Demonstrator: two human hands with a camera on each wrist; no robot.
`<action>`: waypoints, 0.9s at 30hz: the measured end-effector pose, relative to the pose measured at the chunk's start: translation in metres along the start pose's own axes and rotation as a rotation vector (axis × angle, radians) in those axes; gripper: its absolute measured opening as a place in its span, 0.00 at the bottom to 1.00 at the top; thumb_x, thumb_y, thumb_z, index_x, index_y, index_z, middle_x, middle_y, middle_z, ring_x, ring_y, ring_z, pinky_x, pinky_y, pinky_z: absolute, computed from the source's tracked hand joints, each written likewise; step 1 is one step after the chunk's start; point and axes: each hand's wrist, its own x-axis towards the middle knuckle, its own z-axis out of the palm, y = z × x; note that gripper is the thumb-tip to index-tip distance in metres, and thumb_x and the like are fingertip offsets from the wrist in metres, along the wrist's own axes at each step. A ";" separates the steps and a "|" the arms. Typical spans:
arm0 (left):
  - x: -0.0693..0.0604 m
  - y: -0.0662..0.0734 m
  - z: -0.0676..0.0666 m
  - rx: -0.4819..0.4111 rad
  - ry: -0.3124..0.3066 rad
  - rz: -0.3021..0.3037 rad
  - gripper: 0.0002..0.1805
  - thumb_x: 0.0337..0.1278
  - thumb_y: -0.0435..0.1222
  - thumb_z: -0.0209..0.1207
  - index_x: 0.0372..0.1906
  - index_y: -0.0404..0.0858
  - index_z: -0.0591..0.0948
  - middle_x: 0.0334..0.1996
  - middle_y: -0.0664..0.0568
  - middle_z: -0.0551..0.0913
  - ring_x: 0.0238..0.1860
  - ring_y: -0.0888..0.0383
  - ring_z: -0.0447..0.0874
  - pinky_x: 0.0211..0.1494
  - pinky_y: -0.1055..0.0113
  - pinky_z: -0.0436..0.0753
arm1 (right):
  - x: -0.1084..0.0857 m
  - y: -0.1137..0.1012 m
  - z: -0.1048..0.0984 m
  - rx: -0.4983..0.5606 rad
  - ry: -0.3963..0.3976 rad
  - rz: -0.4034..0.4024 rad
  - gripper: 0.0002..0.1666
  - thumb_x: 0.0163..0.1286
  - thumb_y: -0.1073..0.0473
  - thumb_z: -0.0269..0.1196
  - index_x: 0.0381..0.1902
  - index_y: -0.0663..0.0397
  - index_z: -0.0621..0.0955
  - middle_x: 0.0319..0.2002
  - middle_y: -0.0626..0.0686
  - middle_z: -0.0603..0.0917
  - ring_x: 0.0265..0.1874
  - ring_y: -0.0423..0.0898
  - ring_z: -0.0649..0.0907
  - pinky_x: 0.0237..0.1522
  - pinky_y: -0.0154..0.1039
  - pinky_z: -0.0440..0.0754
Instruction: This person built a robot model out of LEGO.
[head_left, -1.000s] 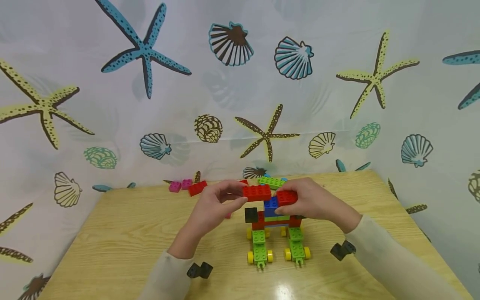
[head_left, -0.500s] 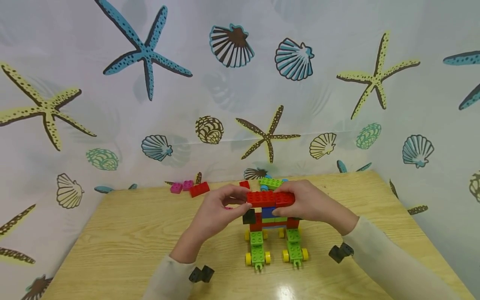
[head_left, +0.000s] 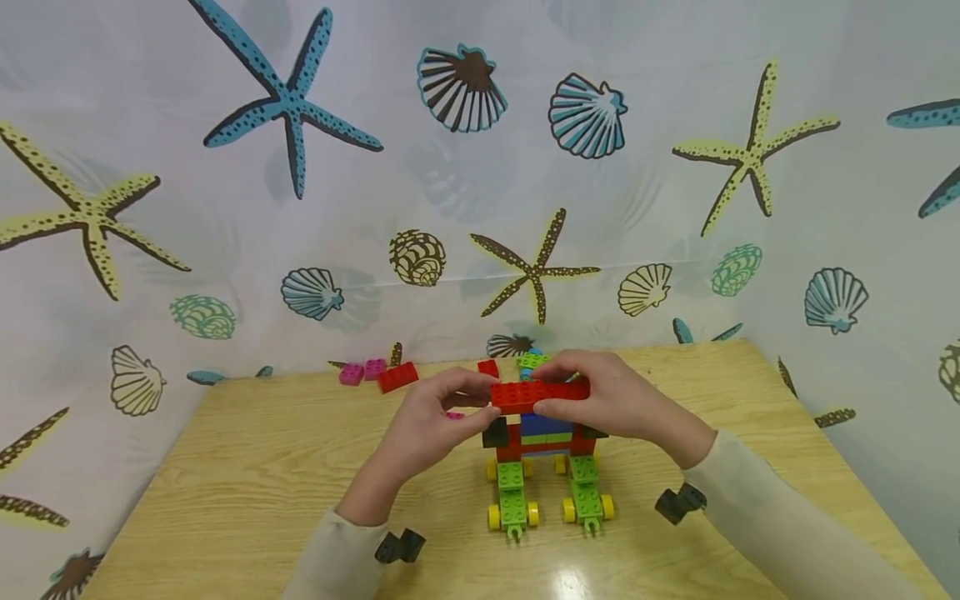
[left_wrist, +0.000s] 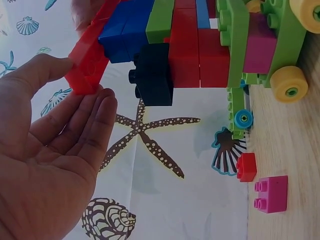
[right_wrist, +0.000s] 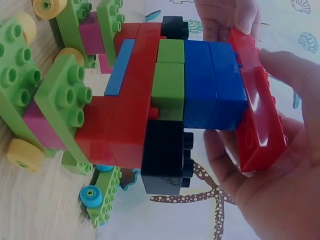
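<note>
My left hand [head_left: 420,425] pinches the left end of a red building brick [head_left: 516,395]. A second red brick [head_left: 573,389] lies end to end with it, partly covered by my right hand [head_left: 618,400], whose thumb and fingers grip the row from front and back. The red row lies across blue bricks [right_wrist: 215,82] and overhangs them at both ends. Beneath come green bricks [right_wrist: 170,75], red bricks [right_wrist: 132,105] and a black brick [left_wrist: 154,75] at each side. Two green wheeled bases [head_left: 512,502] with yellow wheels carry the build.
Along the table's back edge lie pink bricks [head_left: 351,374], a red brick [head_left: 397,377], a small red brick [head_left: 487,368] and a green base with blue wheels [right_wrist: 102,195]. A pink brick [left_wrist: 272,194] sits behind the build. A patterned cloth [head_left: 450,183] hangs behind the wooden table [head_left: 285,467].
The left red brick has come down from above onto the blue bricks, beside the other red one. My right hand has shifted left, its thumb now reaching over both red bricks' front.
</note>
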 end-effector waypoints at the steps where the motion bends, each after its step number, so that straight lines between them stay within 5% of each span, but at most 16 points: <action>1: 0.000 0.000 0.000 0.000 -0.001 0.002 0.18 0.71 0.35 0.74 0.62 0.41 0.89 0.58 0.46 0.93 0.60 0.45 0.94 0.64 0.49 0.94 | 0.000 -0.001 0.000 0.003 0.007 -0.009 0.23 0.77 0.47 0.74 0.65 0.45 0.87 0.58 0.49 0.92 0.50 0.47 0.89 0.56 0.48 0.91; 9: 0.001 -0.002 0.000 -0.017 -0.024 0.017 0.18 0.72 0.34 0.74 0.62 0.40 0.89 0.59 0.45 0.92 0.60 0.45 0.95 0.60 0.58 0.95 | 0.001 -0.001 0.002 0.002 0.021 -0.027 0.17 0.76 0.50 0.75 0.59 0.45 0.89 0.52 0.47 0.93 0.46 0.45 0.87 0.52 0.45 0.87; 27: 0.001 -0.002 -0.001 -0.003 -0.038 0.024 0.19 0.71 0.34 0.74 0.63 0.40 0.89 0.60 0.45 0.92 0.60 0.45 0.95 0.60 0.61 0.95 | 0.003 0.000 0.003 -0.005 0.007 -0.022 0.17 0.74 0.49 0.76 0.56 0.48 0.91 0.49 0.49 0.92 0.43 0.45 0.85 0.47 0.42 0.87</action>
